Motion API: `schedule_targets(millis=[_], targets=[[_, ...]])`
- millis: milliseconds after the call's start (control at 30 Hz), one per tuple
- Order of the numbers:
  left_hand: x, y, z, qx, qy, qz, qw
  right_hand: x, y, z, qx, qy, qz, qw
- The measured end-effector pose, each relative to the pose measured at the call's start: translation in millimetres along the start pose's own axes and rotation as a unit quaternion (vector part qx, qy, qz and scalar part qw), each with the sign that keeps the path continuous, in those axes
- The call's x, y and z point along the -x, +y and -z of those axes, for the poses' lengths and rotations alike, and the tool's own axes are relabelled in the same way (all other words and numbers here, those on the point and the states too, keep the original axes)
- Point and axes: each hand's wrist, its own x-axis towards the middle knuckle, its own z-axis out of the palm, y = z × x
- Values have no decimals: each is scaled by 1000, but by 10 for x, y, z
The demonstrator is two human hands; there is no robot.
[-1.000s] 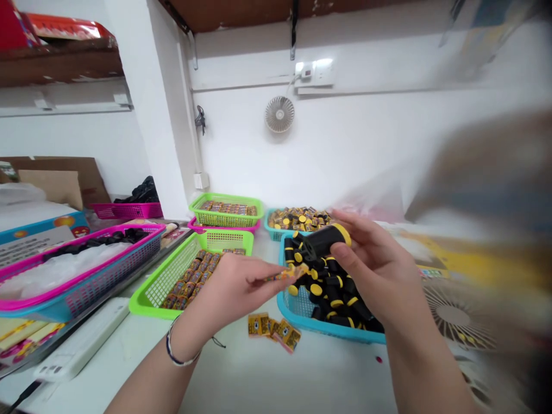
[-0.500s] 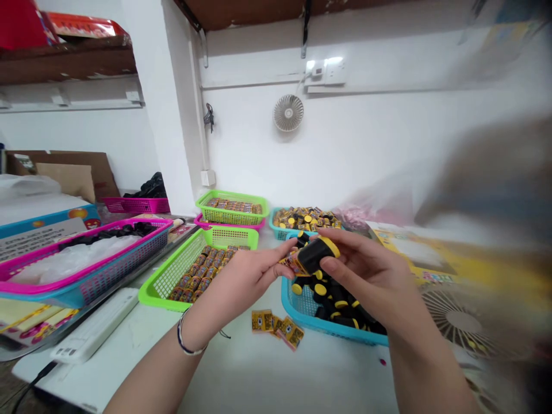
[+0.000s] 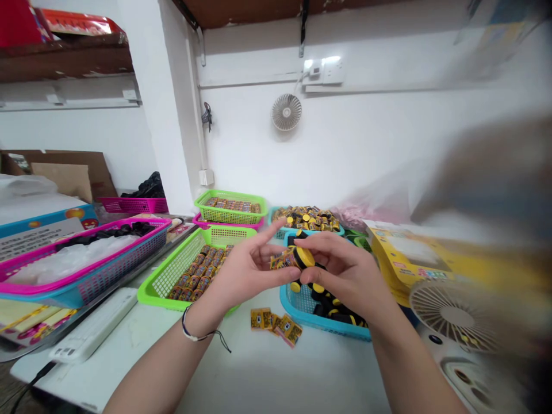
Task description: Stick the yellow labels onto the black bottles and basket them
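Observation:
Between my hands is a small black bottle (image 3: pixel 284 260) with a yellow cap and a printed yellow-and-orange label sleeve around its body. My right hand (image 3: pixel 351 273) grips it at the capped end between thumb and fingers. My left hand (image 3: pixel 244 267) has its thumb along the sleeve and its fingers behind it, the index finger stretched upward. Below and to the right, a blue basket (image 3: pixel 325 326) holds many black bottles with yellow caps, partly hidden by my right hand. Several flat printed sleeves (image 3: pixel 288 330) lie on the white table (image 3: pixel 276 376).
At left, a green basket (image 3: pixel 150 294) holds rows of labelled bottles; another green basket (image 3: pixel 230 217) stands behind. A second blue basket (image 3: pixel 308 219) is piled with labelled bottles. A white fan (image 3: pixel 455 316) and yellow carton (image 3: pixel 407 250) stand right. A white power strip (image 3: pixel 97 325) lies left.
The printed sleeve now covers the bottle's black body, which was mostly bare before. My right hand has shifted left, and my left thumb has moved along the bottle with its index finger raised.

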Motion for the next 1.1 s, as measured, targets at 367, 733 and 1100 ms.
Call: schedule_targets(millis=[367,733,1100], targets=[[57,-106,-115,-149,115,-154,970,44,36,9,112,67,11,991],[45,61,-101,46,112,-42,992,103,232,-362,366,92,295,878],[130,79,-50,49,-124,71,989,123,136,-395,308,26,338,889]])
